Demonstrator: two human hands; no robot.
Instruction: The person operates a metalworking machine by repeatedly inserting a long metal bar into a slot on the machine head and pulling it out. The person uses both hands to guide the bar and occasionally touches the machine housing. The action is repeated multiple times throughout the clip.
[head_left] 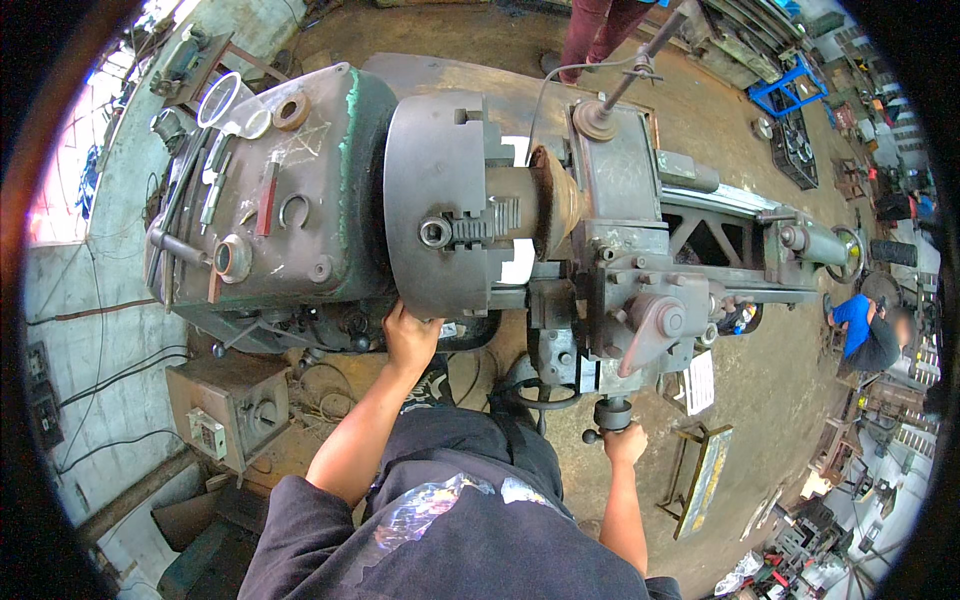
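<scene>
A large grey lathe chuck [430, 190] fills the middle, its stepped jaws around a dark cylindrical workpiece with a rusty flared end [555, 200]. At the chuck's near lower rim is my left hand [410, 342], touching it, thumb and fingers apart; some fingertips are hidden behind the rim. Lower right, my right hand [626, 443] is closed around the crank handle [612, 416] on the near end of the lathe's cross slide. A ball knob [590, 436] sticks out on that handle's left side. The tool carriage [640, 290] stands right of the workpiece.
On the headstock [330, 210] lie a caliper [215, 185], a red-handled tool [268, 200], rings and a clear plastic cup [222, 100]. A person's legs [600, 35] show beyond the lathe; another person [868, 325] sits far right. A narrow metal stand [703, 482] is on the floor.
</scene>
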